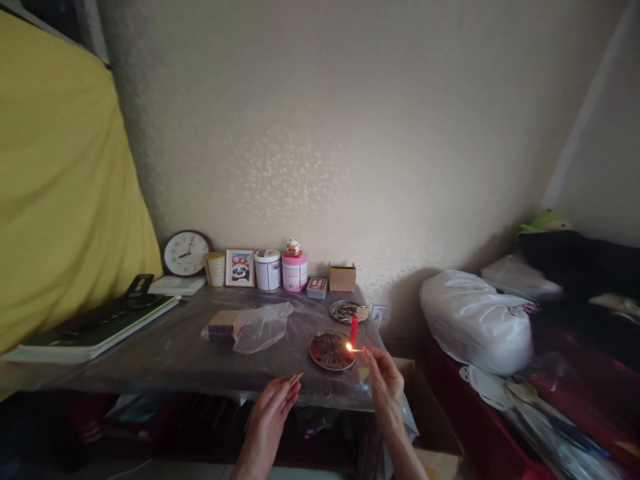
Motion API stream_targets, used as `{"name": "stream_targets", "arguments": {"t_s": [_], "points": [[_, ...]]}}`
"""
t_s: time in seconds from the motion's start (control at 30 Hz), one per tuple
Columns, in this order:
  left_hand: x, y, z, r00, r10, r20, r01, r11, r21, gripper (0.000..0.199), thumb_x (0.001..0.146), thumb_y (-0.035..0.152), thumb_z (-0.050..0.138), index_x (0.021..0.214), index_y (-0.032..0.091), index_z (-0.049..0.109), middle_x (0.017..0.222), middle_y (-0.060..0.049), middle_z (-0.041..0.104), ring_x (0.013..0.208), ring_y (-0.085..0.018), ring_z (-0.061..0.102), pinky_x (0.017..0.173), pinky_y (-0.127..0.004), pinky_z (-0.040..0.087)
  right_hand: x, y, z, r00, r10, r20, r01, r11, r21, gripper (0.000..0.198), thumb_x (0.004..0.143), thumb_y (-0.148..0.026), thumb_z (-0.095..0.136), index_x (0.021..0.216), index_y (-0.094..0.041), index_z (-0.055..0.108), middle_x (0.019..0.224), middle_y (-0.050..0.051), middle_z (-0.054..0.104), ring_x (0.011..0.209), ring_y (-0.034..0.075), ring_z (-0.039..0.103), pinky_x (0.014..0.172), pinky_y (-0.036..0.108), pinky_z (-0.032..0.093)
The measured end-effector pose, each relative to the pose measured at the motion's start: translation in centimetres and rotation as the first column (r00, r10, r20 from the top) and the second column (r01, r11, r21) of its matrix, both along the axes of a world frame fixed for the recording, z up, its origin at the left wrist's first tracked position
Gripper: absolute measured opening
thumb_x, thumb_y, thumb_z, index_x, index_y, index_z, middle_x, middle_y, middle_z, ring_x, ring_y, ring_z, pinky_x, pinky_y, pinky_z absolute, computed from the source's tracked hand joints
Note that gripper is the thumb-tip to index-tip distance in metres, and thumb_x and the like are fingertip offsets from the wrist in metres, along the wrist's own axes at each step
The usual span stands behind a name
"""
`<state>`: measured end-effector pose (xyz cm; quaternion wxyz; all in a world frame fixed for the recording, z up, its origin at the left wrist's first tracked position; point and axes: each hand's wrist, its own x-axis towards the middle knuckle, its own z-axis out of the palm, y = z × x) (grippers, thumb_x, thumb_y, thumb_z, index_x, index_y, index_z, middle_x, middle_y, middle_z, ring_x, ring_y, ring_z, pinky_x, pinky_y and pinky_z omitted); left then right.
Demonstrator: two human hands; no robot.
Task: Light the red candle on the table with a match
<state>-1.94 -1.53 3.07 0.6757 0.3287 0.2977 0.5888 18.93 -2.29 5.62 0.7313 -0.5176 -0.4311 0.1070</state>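
My right hand (386, 385) pinches a burning match (356, 350), its flame pointing left. The flame is over a round plate (320, 364) of dark, burnt-looking bits. Just behind the match a red candle (354, 330) stands upright; no flame shows on it. My left hand (270, 415) is closed around a small matchbox (295, 379) in front of the table edge, mostly hidden by the fingers. A second plate (334, 316) behind the candle carries many matchsticks (359, 312).
A block of small boxes (223, 327) in torn clear plastic (265, 328) lies mid-table. Along the wall stand a clock (187, 253), a picture frame (240, 268), tubs (268, 270) and a small cardboard box (343, 278). A white bag (475, 320) bulges at right.
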Motion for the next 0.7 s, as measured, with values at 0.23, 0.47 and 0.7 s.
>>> {"name": "stream_targets", "arguments": {"t_s": [0.23,0.47,0.7], "points": [[0.0,0.2,-0.4,1.0,-0.013,-0.018,0.013,1.0,0.001,0.033,0.065,0.039,0.071,0.089,0.015,0.071,0.101,-0.012,0.07,0.097,-0.024,0.06,0.09,-0.035,0.044,0.5,0.8,1.3,0.99,0.086,-0.11,-0.085,0.996,0.015,0.025,0.072,-0.041,0.065,0.076,-0.016,0.064,0.07,0.001,0.063,0.065,0.014,0.056,0.063,0.025,0.047],[0.0,0.4,-0.4,0.999,0.004,-0.037,-0.004,1.0,-0.007,0.034,0.061,0.04,0.074,0.086,0.016,0.072,0.096,-0.011,0.072,0.096,-0.025,0.061,0.09,-0.037,0.044,0.8,2.0,2.4,0.965,0.138,-0.222,-0.125,0.989,0.074,0.026,0.07,-0.041,0.067,0.075,-0.016,0.063,0.069,0.0,0.063,0.061,0.013,0.056,0.059,0.024,0.047],[-0.1,0.5,-0.6,0.999,-0.018,-0.044,0.017,1.0,-0.022,0.035,0.063,0.041,0.073,0.088,0.017,0.072,0.099,-0.01,0.07,0.097,-0.023,0.059,0.091,-0.035,0.043,1.4,3.3,3.0,0.937,0.178,-0.302,-0.144,0.981,0.132,0.025,0.067,-0.039,0.07,0.076,-0.017,0.062,0.07,-0.001,0.065,0.061,0.013,0.058,0.061,0.026,0.048]]}}
